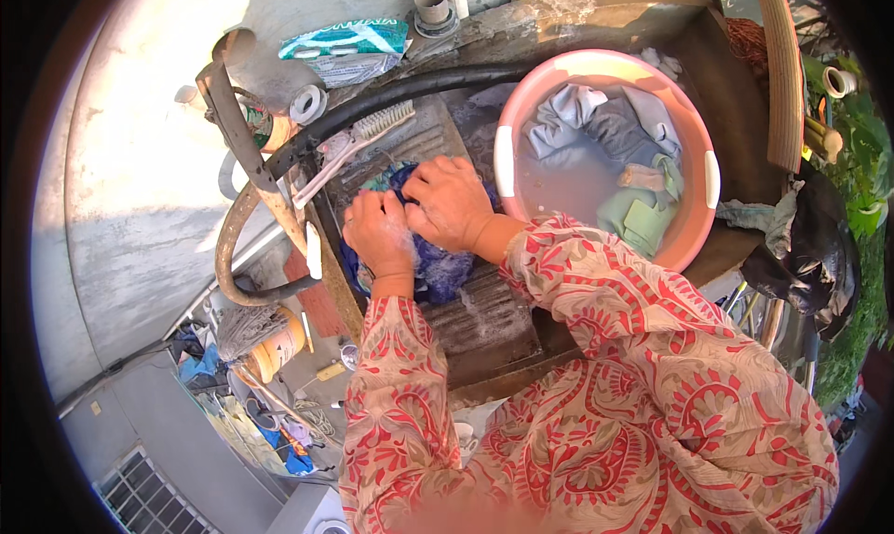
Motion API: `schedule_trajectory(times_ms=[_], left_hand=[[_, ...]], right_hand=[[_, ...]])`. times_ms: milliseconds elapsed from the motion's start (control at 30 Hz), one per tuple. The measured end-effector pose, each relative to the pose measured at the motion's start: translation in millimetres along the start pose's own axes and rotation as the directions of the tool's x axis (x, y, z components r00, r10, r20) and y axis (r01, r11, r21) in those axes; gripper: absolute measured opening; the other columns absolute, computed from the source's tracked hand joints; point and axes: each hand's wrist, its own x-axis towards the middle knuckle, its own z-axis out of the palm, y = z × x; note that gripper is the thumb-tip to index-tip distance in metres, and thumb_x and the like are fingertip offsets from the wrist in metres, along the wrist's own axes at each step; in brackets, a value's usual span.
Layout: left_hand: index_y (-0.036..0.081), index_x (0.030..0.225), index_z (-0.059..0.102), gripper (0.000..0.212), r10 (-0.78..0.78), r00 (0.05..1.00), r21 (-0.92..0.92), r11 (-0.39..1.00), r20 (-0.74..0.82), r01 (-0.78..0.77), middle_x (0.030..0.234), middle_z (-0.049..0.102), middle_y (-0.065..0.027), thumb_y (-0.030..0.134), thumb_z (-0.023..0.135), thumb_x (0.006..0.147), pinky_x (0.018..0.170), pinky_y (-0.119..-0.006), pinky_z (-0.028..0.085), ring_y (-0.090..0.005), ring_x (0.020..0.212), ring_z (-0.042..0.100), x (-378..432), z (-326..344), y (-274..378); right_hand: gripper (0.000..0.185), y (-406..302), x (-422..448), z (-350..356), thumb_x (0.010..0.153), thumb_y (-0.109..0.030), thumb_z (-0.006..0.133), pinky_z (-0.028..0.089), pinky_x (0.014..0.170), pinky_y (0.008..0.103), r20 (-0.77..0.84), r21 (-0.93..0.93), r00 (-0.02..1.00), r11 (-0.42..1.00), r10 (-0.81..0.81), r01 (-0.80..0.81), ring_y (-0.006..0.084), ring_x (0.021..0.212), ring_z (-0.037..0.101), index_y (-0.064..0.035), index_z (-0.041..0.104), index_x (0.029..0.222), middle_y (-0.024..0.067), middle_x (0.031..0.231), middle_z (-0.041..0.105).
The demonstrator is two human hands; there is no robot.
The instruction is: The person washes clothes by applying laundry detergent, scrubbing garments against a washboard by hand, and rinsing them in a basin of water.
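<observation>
A wet, soapy dark blue cloth (444, 272) lies bunched on the ridged washboard (489, 310) of a sink. My left hand (380, 234) presses on it with curled fingers, gripping some of the fabric. Close beside it, almost touching, my right hand (447, 202) also has its fingers bent into the cloth. Suds cling to both hands. Part of the cloth shows green and patterned beyond my knuckles. Under my palms the fabric is hidden. A scrub brush (356, 150) with pale bristles and a long handle rests just beyond the cloth, at the washboard's upper left.
Right of the washboard, a pink plastic basin (506, 153) holds cloudy water, grey clothes (614, 125) and green cloth (639, 220). A black hose (419, 83) curves along the sink's far edge, near a green-and-white plastic packet (346, 49). A black plastic bag (814, 248) hangs at the right.
</observation>
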Motion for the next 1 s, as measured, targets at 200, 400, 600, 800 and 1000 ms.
schedule_trajectory(times_ms=[200, 400, 600, 800, 1000], left_hand=[[0.007, 0.123, 0.061, 0.04, 0.056, 0.944, -0.211, 0.977, 0.324, 0.015, 0.129, 0.058, -0.0172, 0.023, 0.057, 0.086, 0.102, -0.048, 0.04, -0.0387, 0.118, 0.053, -50, -28, 20], [0.007, 0.096, 0.068, 0.027, -0.058, 0.994, -0.123, 0.99, 0.095, 0.069, 0.097, 0.062, -0.0113, 0.029, 0.059, 0.085, 0.086, -0.049, 0.041, -0.0358, 0.097, 0.055, -102, -35, 46], [0.01, 0.119, 0.062, 0.034, -0.076, 0.972, 0.06, 0.996, 0.224, 0.065, 0.134, 0.055, -0.0153, 0.031, 0.056, 0.093, 0.101, -0.059, 0.034, -0.0362, 0.127, 0.046, -23, -8, -24], [0.002, 0.104, 0.064, 0.041, -0.042, 0.99, -0.195, 0.978, 0.136, 0.069, 0.122, 0.058, -0.0174, 0.038, 0.062, 0.084, 0.098, -0.056, 0.033, -0.0389, 0.118, 0.049, -165, -68, 69], [0.009, 0.108, 0.064, 0.035, -0.149, 0.989, 0.021, 0.989, 0.0, 0.149, 0.117, 0.061, -0.009, 0.037, 0.06, 0.087, 0.094, -0.049, 0.037, -0.0341, 0.115, 0.054, -29, -2, -5]], right_hand=[[0.034, -2, -60, -15, 0.079, -0.03, 0.058, 0.039, 0.093, 0.048, 0.056, 0.103, 0.998, 0.994, 0.031, -0.037, 0.031, 0.11, 0.056, -0.0067, 0.068, 0.102, 0.0101, 0.113, 0.062], [0.015, -14, -86, -35, 0.07, -0.03, 0.064, 0.039, 0.078, 0.0442, 0.054, 0.048, 0.99, 0.99, -0.132, 0.129, 0.0252, 0.088, 0.054, -0.0154, 0.064, 0.071, 0.0035, 0.083, 0.055], [0.026, -5, -4, 18, 0.078, -0.027, 0.059, 0.042, 0.09, 0.0454, 0.127, -0.078, 0.99, 0.996, 0.055, -0.046, 0.0279, 0.107, 0.059, -0.0108, 0.071, 0.094, 0.0068, 0.104, 0.068], [0.024, -43, -137, -64, 0.071, -0.03, 0.063, 0.036, 0.089, 0.0487, 0.074, 0.136, 0.997, 0.991, -0.014, 0.004, 0.0257, 0.101, 0.056, -0.0118, 0.066, 0.088, 0.0055, 0.098, 0.061], [0.023, -11, 1, 18, 0.075, -0.025, 0.062, 0.04, 0.088, 0.0441, -0.115, -0.118, 0.993, 0.992, 0.036, -0.05, 0.029, 0.103, 0.056, -0.0122, 0.066, 0.094, 0.0067, 0.103, 0.063]])
